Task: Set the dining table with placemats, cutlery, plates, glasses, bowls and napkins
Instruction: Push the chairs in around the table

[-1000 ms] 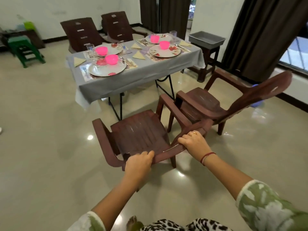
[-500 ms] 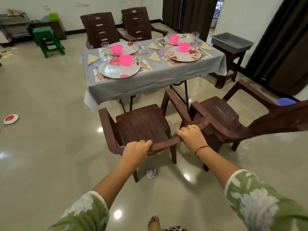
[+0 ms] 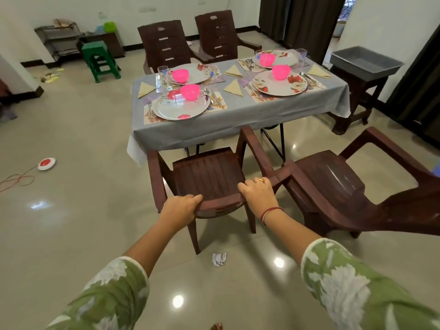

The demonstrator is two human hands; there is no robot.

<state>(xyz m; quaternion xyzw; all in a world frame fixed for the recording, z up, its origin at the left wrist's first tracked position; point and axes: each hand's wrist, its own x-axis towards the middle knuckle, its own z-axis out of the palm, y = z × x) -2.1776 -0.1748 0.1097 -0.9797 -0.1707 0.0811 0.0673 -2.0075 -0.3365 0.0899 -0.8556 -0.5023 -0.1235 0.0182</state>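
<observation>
- Gripping the left end of the chair back's top edge with the left hand, fingers curled over it.
- Clasping the right end with the right hand, fingers wrapped over the edge.
- Pointing the seat front at the table, close to its near edge.
- Laid across the tabletop, four settings: placemats, plates, bowls, glasses, cutlery, napkins.
- Standing just right, a second chair, turned sideways.
</observation>
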